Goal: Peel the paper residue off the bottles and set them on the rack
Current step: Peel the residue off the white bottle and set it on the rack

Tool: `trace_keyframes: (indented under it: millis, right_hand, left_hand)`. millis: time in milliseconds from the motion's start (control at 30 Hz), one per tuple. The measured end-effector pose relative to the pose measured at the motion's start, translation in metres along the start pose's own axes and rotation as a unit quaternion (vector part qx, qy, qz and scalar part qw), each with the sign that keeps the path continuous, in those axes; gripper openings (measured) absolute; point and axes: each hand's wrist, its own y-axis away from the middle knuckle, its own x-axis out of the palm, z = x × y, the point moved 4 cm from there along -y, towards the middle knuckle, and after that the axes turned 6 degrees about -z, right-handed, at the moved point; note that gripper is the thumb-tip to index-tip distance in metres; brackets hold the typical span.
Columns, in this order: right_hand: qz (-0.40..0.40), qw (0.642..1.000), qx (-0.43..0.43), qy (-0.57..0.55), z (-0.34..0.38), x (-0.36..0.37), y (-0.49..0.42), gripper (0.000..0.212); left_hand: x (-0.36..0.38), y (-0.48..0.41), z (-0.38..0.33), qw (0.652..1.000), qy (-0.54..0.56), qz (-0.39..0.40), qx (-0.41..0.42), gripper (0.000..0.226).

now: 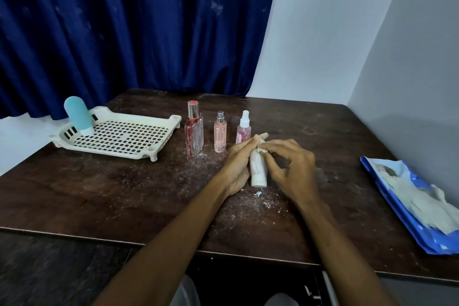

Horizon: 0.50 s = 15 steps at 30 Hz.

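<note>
A small white bottle [258, 169] stands cap-down on the dark table, gripped from the left by my left hand [239, 164]. My right hand [289, 166] pinches a scrap of pale paper [261, 147] at the bottle's upper end. Behind them three bottles stand in a row: a tall red one [194, 131], a pink one [220, 133] and a pink spray bottle with a white top [243, 128]. A cream slotted rack [119, 135] sits at the left with a teal bottle [79, 115] upright on it.
White paper crumbs [258, 202] litter the table around my hands. A blue plastic bag with pale paper [419, 202] lies at the right edge. A blue curtain hangs behind the table, and a white wall runs along the right.
</note>
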Motion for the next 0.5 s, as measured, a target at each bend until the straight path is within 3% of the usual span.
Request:
trace_keyframes:
  millis: [233,500]
  right_hand:
    - [-0.008,0.999,0.037,0.034,-0.0075,-0.0045,-0.0008,0.019]
    - [0.021,0.999,0.002,0.035,-0.0016,-0.0006,0.0013,0.02]
  left_hand:
    - [0.0002,-0.0003,0.0007,1.0,-0.003,0.004,-0.005,0.036]
    - [-0.0013,-0.001,0.0011,1.0,-0.015,0.001,0.018,0.034]
